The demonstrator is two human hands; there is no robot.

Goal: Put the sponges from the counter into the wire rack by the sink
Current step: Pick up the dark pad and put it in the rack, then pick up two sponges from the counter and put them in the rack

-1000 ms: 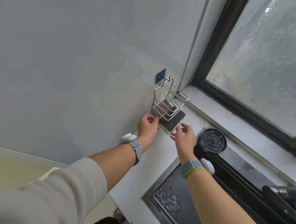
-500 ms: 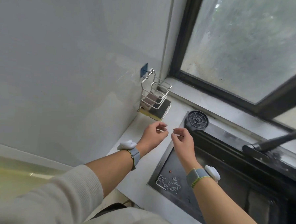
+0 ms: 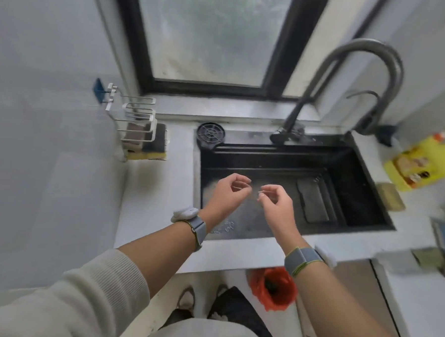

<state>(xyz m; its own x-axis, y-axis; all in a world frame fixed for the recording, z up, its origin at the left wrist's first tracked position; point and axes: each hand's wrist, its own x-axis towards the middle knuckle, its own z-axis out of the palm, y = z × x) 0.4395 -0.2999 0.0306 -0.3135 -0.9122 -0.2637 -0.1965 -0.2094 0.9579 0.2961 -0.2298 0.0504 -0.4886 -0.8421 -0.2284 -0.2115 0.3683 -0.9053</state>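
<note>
Sponges (image 3: 154, 145), yellow with dark scrub faces, now sit in the wire rack (image 3: 135, 120) on the wall left of the sink (image 3: 344, 190), as both hands pull back from it. Left hand (image 3: 227, 194) and right hand (image 3: 275, 204) hover over the basin, each grip loosely curled and empty. Another sponge-like block (image 3: 391, 196) may remain on the counter (image 3: 155, 190) at right. No writing is legible.

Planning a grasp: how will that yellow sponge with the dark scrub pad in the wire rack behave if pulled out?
The yellow sponge looks like soft foam, so probably light and squashy under a grip. It sits low in the wire rack, so it may snag on the wires. Its scrub pad looks coarse, so it is unlikely to slip.
</note>
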